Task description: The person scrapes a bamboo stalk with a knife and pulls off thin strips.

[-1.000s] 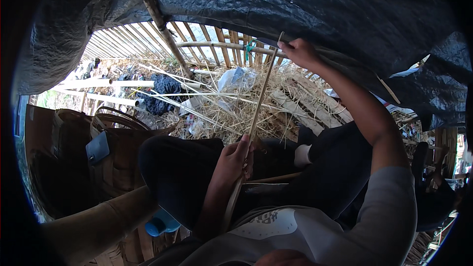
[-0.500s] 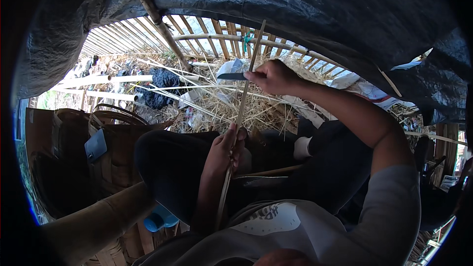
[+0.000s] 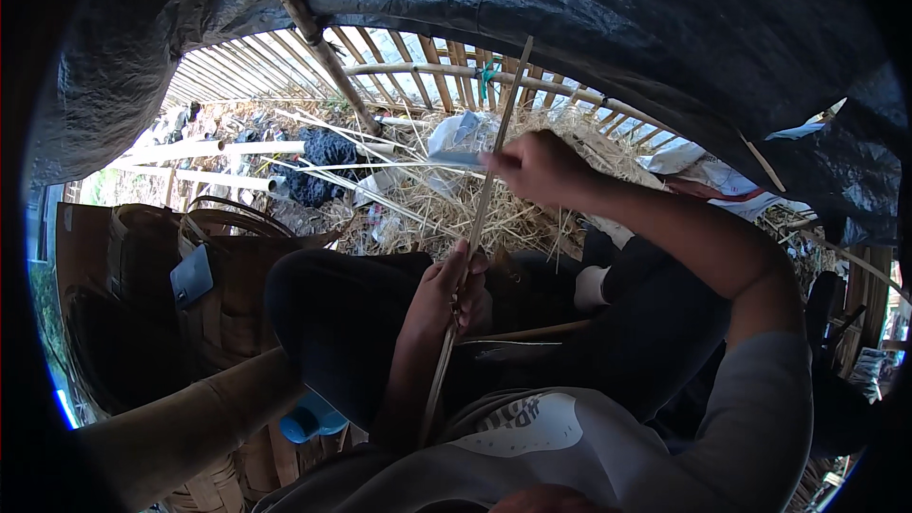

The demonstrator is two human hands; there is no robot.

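A long, thin bamboo strip (image 3: 491,180) runs slantwise from near my body up past the shavings. My left hand (image 3: 452,291) is closed around its lower part, above my crossed legs. Farther up, my right hand (image 3: 537,169) grips a knife (image 3: 456,161), whose blade points left and lies across the strip. The blade looks blurred. The knife's handle is hidden inside my right fist, close beside the strip.
Woven bamboo baskets (image 3: 233,271) stand at my left, with a flat grey-blue object on them. A thick bamboo pole (image 3: 195,418) juts in at lower left by a blue bottle (image 3: 312,418). Shavings (image 3: 541,228) cover the ground ahead. A dark tarp (image 3: 608,19) hangs overhead.
My right hand and the knife have moved down along the strip, toward my left hand. The whole view has shifted slightly. My left hand keeps its grip.
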